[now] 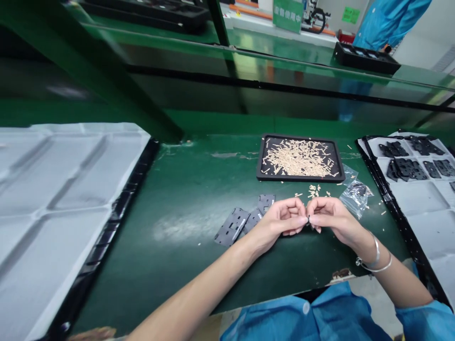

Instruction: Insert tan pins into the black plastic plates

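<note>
My left hand (280,218) and my right hand (329,215) meet fingertip to fingertip above the green worktop (185,222), both pinched shut on a tiny dark piece I cannot make out. Just left of my left hand lie several flat grey metal plates (232,226) with cut-outs. Behind my hands a black tray (300,158) holds a heap of small beige strips, and a few loose beige strips (313,191) lie in front of it. A crumpled clear plastic bag (355,194) rests beside my right hand.
A large white moulded tray (53,199) fills the left side. At the right, another white tray (412,189) holds several dark plates (405,168). A raised green shelf carries a black tray (366,58); a person in a blue coat (387,21) stands behind it.
</note>
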`<action>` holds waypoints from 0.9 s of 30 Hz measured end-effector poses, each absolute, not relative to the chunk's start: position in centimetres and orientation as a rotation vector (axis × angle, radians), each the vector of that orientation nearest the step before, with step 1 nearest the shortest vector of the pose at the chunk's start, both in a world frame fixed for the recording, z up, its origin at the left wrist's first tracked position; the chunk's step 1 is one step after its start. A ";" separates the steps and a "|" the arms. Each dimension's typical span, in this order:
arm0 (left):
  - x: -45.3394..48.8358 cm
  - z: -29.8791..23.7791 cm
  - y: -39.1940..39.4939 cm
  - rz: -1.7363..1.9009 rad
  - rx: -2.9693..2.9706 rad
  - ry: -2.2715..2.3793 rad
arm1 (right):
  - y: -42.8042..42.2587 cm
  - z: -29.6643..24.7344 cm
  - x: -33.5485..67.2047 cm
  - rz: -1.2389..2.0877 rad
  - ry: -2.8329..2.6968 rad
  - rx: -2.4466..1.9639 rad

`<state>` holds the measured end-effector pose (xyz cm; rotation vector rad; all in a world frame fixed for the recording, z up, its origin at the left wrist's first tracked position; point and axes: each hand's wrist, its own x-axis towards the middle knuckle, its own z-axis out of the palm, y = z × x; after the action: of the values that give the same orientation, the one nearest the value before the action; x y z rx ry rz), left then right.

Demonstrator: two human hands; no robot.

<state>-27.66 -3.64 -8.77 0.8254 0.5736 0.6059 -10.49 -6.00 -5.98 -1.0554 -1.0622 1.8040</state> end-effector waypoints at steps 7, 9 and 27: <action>-28.2 -7.6 -3.1 0.562 0.984 0.634 | -5.9 -6.2 -9.9 1.817 -1.063 -1.028; -29.1 -6.6 -2.5 0.606 1.221 0.868 | -5.8 -6.3 -9.8 1.766 -1.030 -1.037; -29.2 -6.6 -1.8 0.244 2.281 1.451 | -5.3 -6.1 -10.0 1.642 -1.033 -1.086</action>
<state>-29.20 -1.80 -6.61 2.2808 1.4511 0.2438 -9.95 -5.33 -6.14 -1.0858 -1.0329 1.6419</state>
